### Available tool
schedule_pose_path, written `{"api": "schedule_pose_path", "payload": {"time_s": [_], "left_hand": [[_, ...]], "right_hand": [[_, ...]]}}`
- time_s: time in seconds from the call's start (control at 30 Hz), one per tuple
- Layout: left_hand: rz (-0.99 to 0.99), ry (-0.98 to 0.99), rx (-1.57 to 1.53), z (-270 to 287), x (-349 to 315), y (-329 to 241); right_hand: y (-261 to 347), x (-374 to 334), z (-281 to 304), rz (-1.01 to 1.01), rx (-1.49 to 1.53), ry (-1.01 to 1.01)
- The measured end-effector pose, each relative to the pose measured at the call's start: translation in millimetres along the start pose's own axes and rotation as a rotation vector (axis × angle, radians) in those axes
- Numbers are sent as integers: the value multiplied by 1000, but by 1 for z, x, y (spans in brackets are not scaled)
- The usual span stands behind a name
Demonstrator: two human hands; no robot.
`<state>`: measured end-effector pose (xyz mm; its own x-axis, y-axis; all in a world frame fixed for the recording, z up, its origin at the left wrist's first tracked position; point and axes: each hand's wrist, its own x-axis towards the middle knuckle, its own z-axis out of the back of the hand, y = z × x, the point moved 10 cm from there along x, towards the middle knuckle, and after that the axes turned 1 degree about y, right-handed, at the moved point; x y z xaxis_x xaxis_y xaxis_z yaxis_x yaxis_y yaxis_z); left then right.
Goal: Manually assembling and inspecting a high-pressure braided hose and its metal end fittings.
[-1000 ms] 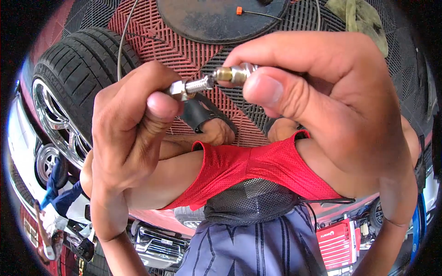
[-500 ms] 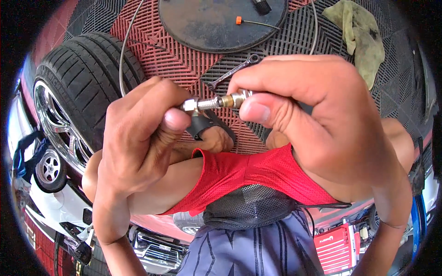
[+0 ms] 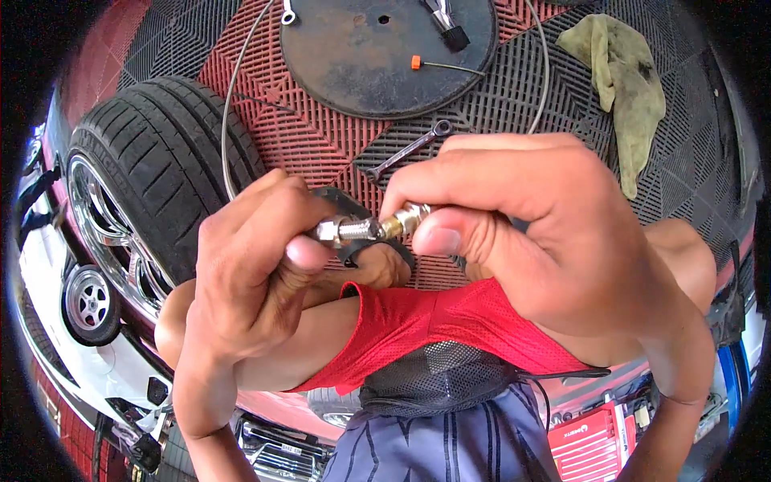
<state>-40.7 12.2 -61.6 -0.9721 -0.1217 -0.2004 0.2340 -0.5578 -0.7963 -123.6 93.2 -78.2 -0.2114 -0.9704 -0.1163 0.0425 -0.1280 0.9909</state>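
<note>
In front of my chest, my left hand (image 3: 261, 265) is closed round a silver hex nut (image 3: 328, 231). A short braided steel hose end (image 3: 357, 230) pokes out of that nut toward the right. My right hand (image 3: 530, 233) pinches a silver hose fitting (image 3: 411, 217) between thumb and forefinger. From this fitting a brass-coloured tip (image 3: 391, 226) points left and slightly down, meeting the hose end at an angle. Whether the tip sits on the hose or only touches it, I cannot tell. My curled fingers hide the rest of both pieces.
A combination wrench (image 3: 409, 150) lies on the red and black slatted floor tiles (image 3: 309, 128) beyond my hands. Farther off, a round dark board (image 3: 353, 64) bears a black-bristled brush (image 3: 455, 38) and an orange-capped thin rod (image 3: 416, 62). A wheel (image 3: 165, 145) stands left; a stained cloth (image 3: 622, 88) lies right.
The brass-coloured tip has tilted from nearly in line with the braided hose end to an angle against it. Both hands keep their grip. The floor things appear lower in the picture.
</note>
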Motion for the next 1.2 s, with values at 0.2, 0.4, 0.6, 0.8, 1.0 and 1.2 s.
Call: {"api": "schedule_pose_path", "payload": {"time_s": [0.2, 0.4, 0.6, 0.8, 1.0, 1.2], "left_hand": [[-57, -30, -51, 2, -2, 5], [-5, -31, -66, 3, -1, 6], [-39, -10, -28, 2, 1, 2], [-40, -54, -82, 4, 0, 4], [-93, -21, -33, 6, 2, -1], [-74, -1, -49, 6, 2, 0]], "right_hand": [[2, 2, 5, 30, 26, -41], [2, 2, 5, 1, 77, -42], [-1, 3, 3, -6, 68, -37], [3, 4, 7, 22, 52, -62], [5, 5, 6, 11, 55, -42], [6, 5, 6, 26, 32, -40]]}}
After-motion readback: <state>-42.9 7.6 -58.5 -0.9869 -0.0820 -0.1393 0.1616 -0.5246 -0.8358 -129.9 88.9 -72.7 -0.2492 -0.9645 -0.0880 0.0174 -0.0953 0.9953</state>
